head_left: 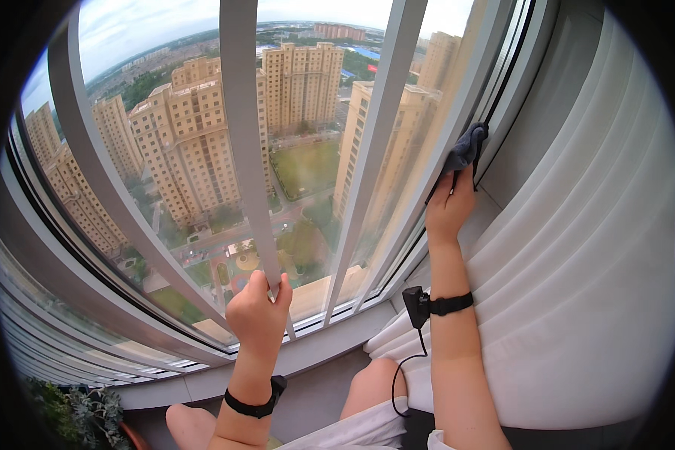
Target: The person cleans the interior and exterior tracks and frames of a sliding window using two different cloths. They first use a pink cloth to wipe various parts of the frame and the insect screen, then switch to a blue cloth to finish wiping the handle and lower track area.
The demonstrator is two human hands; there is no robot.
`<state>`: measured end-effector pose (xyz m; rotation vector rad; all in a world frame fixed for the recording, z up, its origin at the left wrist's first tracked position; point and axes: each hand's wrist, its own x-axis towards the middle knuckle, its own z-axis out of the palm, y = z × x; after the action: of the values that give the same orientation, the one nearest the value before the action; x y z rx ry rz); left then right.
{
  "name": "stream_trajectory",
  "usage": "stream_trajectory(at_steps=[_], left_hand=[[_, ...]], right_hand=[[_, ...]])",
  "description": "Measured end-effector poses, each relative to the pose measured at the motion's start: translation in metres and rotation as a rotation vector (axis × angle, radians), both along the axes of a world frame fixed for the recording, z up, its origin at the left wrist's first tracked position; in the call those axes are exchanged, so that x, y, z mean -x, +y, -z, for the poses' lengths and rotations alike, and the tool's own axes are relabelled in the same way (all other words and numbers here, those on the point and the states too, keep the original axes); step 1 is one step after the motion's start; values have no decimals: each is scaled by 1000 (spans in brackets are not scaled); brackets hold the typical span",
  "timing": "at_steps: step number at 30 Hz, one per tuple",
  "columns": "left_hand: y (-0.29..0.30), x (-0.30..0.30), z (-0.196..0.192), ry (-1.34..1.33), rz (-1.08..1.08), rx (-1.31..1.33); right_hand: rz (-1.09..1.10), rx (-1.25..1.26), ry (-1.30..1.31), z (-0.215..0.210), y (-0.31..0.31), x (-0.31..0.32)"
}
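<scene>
My left hand (255,313) is closed round the lower part of a grey upright window bar (242,142). Farther off to the right, my right hand (451,208) holds a bunched dark grey cloth (466,147) against the right side of the window frame (495,75). The cloth's upper end sticks out past my fingers, and part of it is hidden behind the hand. Behind the bars is the window glass (307,202), hazy in places.
A white curtain (570,300) hangs close to my right arm. Along the bottom of the window runs a pale sill (202,384). Green plants (90,412) stand at the lower left. A black cable (399,382) hangs from the device (417,306) on my right wrist. Tall buildings show outside, far below.
</scene>
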<state>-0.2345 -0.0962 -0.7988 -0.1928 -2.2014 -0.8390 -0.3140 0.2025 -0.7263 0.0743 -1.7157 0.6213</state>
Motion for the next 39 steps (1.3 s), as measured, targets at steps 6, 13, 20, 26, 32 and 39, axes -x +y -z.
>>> stream_trajectory(at_steps=[6, 13, 20, 26, 32, 39], left_hand=[[-1, 2, 5, -36, -1, 7], [12, -1, 13, -63, 2, -4], [-6, -7, 3, -17, -48, 62], [-8, -4, -5, -38, -56, 68], [3, -7, -22, -36, -52, 16], [-8, -15, -26, -4, -48, 65]], right_hand=[[-40, 329, -396, 274, -33, -28], [214, 805, -976, 437, -40, -40], [199, 843, -1328, 396, -52, -35], [-303, 1336, -768, 285, -5, -31], [-581, 866, -187, 34, -18, -40], [-370, 418, 116, -147, -47, -28]])
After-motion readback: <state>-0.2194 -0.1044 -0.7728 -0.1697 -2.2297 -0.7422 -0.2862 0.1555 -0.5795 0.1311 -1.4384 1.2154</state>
